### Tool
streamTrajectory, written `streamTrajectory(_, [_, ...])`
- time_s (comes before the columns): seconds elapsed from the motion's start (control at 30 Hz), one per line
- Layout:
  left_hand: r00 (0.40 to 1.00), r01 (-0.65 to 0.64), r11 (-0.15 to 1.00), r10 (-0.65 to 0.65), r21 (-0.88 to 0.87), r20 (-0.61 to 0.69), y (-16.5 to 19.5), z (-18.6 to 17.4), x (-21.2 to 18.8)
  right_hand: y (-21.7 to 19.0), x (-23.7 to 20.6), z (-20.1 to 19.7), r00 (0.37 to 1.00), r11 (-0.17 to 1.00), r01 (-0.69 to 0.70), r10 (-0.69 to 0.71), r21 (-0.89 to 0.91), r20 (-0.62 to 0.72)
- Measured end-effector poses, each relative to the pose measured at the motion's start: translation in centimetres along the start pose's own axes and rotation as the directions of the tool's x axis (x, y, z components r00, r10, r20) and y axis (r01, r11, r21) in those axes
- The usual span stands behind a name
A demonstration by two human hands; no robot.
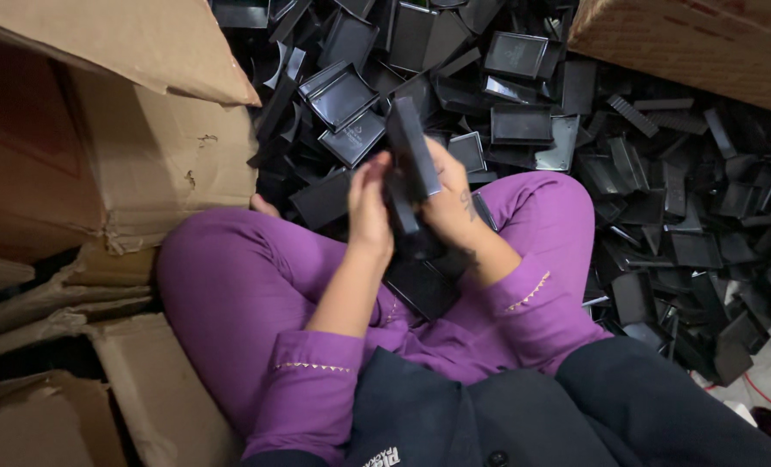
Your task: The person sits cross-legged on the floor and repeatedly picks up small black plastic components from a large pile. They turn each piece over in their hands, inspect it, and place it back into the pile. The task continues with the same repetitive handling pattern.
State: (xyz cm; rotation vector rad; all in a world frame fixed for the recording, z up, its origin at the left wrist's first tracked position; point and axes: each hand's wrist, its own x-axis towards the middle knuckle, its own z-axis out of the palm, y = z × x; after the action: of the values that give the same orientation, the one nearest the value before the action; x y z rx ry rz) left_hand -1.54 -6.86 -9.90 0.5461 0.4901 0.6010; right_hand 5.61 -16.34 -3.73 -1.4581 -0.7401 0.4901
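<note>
While the person sits cross-legged on the floor in purple trousers (pixel 230 285), both hands are raised in front of the lap and closed on a stack of black plastic pieces (pixel 409 164). The left hand (pixel 370 207) grips the near side of the stack, and the right hand (pixel 448 203) wraps the far side, fingers curled around it. The stack stands tilted, its upper end leaning away from the body. How many pieces it holds cannot be told, since black lies against black; it appears to be several flat tray-like parts pressed together. A further dark piece (pixel 420 285) rests in the lap just below the hands. Ahead and to the right, a large heap of loose black trays and lids (pixel 662 199) covers the floor, unsorted and lying at all angles. Torn cardboard boxes (pixel 100 156) stand on the left, and another cardboard box (pixel 705 43) sits at the upper right. Judging from this, one stack is in hand and the greater part of the heap is not yet handled. No finished stacks are visible.
</note>
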Motion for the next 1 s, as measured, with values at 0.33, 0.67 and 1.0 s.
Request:
streamTrajectory(0.33, [0.999,-0.002,1.000,0.002,-0.010,-0.039,2.5,0.3,0.4,-3.5,0.6,0.2,0.957,0.713,0.152,0.067,-0.685,0.282])
streamTrajectory(0.67, [0.963,-0.047,0.955,-0.035,-0.291,-0.269,3.1,-1.6,1.9,-1.7,2.2,-5.0,0.831,0.599,0.368,0.132,-0.711,0.541])
streamTrajectory(1.0, [0.993,-0.051,0.991,0.037,-0.126,-0.111,4.2,0.9,0.1,-2.5,3.1,-7.1,0.987,0.792,-0.121,0.163,0.598,-0.016])
